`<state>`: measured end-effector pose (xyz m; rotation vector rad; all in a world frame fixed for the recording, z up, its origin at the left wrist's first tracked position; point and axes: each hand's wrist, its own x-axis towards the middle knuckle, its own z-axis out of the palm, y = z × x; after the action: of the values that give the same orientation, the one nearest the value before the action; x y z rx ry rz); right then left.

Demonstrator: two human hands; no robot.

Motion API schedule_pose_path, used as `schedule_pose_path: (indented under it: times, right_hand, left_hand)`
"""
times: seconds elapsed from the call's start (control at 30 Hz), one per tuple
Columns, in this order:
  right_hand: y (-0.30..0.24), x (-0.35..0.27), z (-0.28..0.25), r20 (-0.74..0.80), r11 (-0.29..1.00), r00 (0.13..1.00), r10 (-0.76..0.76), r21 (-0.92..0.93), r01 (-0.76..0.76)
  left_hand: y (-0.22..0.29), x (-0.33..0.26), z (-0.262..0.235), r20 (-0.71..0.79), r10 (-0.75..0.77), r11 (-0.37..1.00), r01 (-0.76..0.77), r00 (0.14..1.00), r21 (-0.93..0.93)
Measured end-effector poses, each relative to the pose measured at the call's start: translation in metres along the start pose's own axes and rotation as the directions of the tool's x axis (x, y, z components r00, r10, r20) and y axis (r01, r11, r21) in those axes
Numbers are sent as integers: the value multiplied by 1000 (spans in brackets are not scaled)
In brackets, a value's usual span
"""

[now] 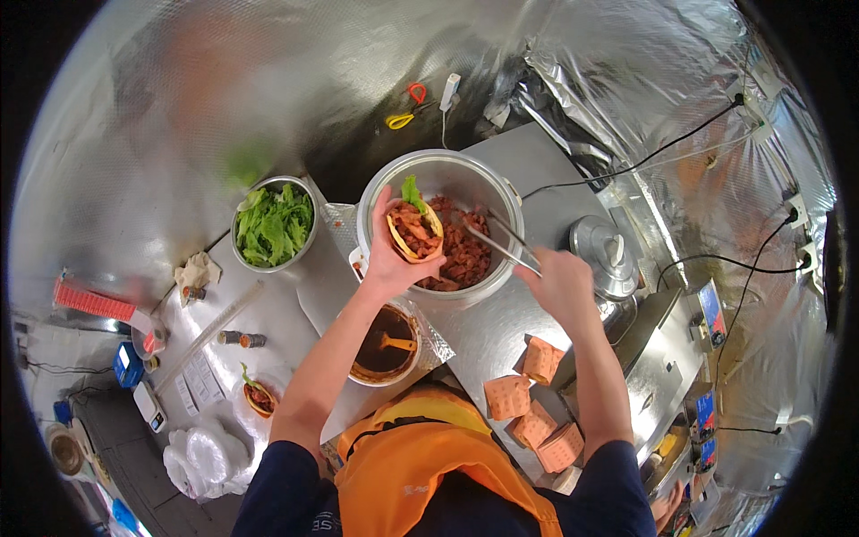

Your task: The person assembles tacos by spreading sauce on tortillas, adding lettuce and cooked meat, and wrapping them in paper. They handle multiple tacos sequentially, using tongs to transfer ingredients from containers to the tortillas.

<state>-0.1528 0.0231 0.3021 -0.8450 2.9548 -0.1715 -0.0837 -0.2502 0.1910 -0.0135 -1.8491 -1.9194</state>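
My left hand is closed around a folded flatbread sandwich, filled with chopped reddish-brown meat and a green lettuce leaf sticking out at the top. It is held over the left side of a large round metal pot. Chopped meat lies inside that pot. From the right, my right hand grips metal tongs, whose tips reach into the meat. Just below the pot, nearer to me, a container of dark brown sauce has an orange-handled brush in it.
A metal bowl of lettuce stands to the left. Another filled sandwich lies by clear plastic bags. Orange-pink paper sleeves sit near my right arm. A lidded metal vessel, scissors and hanging black cables surround the worktop.
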Motion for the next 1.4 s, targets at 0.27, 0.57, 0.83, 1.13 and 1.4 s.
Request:
schedule_pose_path:
  times: [0.27,0.57,0.83,1.13,1.4]
  right_hand:
    - [-100,8,42,-388,649,857,-338,564,511]
    - [-227,-37,43,-361,507,882,-302,723,470]
    - [-464,-113,87,-287,335,687,-668,708,622]
    - [-810,-185,250,130,195,738,-662,981,2]
    - [-1029,-205,423,556,-22,732,-393,791,-612]
  left_hand:
    - [12,-58,11,-87,3,1000,-4,996,-9]
    - [69,-169,-68,-336,-177,918,32,925,-394]
    - [127,-317,-244,-669,102,968,81,736,236]
    - [158,-550,-620,-809,-337,902,-81,483,-424]
    - [119,-590,-820,-955,-18,907,408,294,108]
